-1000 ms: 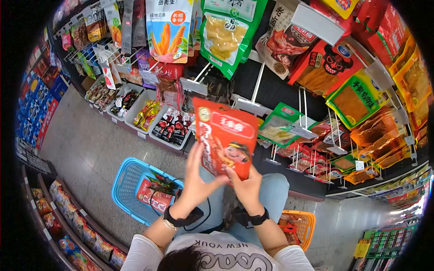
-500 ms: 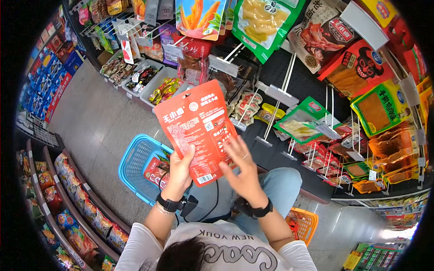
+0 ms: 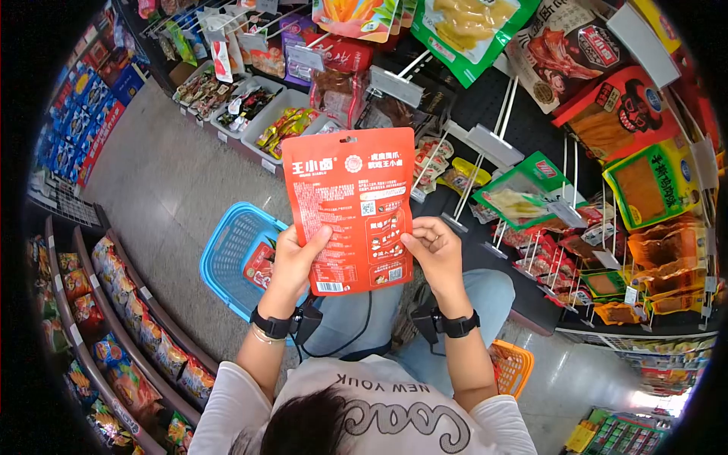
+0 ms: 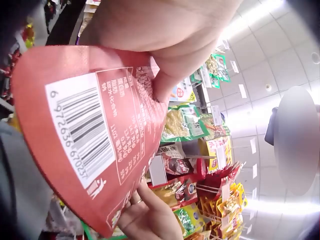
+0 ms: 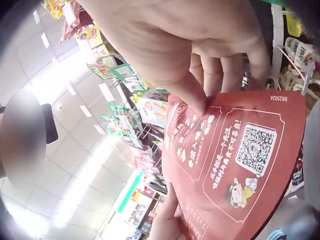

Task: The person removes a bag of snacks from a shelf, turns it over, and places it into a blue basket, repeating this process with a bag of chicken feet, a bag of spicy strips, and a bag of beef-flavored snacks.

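Observation:
In the head view a red snack bag (image 3: 353, 220) is held upright over the lap, its printed back towards the face. The left hand (image 3: 296, 258) grips its left edge, thumb across the front. At the right edge, the right hand (image 3: 438, 254) pinches the bag between thumb and curled fingers. The left wrist view has the bag's barcode corner (image 4: 80, 130) close up under the left hand (image 4: 165, 37). A QR code on the bag (image 5: 255, 150) fills part of the right wrist view, with the right hand (image 5: 200, 45) above it.
A blue basket (image 3: 227, 227) with a red package stands on the floor at the left, an orange basket (image 3: 513, 368) at the right. Hanging snack bags (image 3: 531, 189) and bins of small packets (image 3: 288, 133) line the shelf ahead. Another shelf (image 3: 140, 303) runs along the left.
The bag has been turned from its picture side to its printed back and now faces squarely. The right hand came off it, then took hold of its right edge.

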Action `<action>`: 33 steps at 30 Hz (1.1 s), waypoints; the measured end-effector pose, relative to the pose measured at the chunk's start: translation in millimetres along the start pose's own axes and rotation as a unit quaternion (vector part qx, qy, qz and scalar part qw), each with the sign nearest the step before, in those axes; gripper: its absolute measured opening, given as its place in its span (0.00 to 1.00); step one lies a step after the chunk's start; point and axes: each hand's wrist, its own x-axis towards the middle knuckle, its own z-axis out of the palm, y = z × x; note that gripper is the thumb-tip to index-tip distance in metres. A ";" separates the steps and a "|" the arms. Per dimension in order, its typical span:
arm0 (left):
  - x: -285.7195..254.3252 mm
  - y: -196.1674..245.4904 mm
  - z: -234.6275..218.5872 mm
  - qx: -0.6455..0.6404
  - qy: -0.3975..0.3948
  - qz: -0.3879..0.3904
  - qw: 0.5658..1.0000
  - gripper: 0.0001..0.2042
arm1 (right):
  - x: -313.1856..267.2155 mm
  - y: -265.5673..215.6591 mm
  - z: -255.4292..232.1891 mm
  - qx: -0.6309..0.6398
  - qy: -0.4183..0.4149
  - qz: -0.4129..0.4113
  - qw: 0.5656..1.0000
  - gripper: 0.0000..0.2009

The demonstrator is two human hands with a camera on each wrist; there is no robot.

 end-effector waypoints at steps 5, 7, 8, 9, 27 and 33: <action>-10.5 25.8 -26.4 0.060 0.035 0.059 0.996 0.11 | 6.5 4.1 31.9 -0.030 -0.051 -0.023 0.998 0.07; -22.4 47.2 -37.7 0.107 0.055 0.092 0.988 0.11 | 11.7 4.0 51.9 -0.039 -0.089 -0.039 0.994 0.07; -29.2 57.9 -45.0 0.112 0.072 0.101 0.986 0.11 | 13.5 3.5 64.8 -0.043 -0.108 -0.047 0.992 0.07; -34.6 65.9 -56.4 0.135 0.087 0.120 0.980 0.11 | 15.8 2.1 77.3 -0.037 -0.132 -0.051 0.989 0.07; -129.5 64.5 -191.6 0.220 0.237 0.113 0.939 0.08 | 18.0 91.7 198.8 -0.157 -0.355 -0.026 0.921 0.12; -128.8 -19.3 -244.8 0.185 0.250 0.044 0.949 0.09 | 12.0 122.1 200.7 -0.362 -0.361 0.039 0.858 0.16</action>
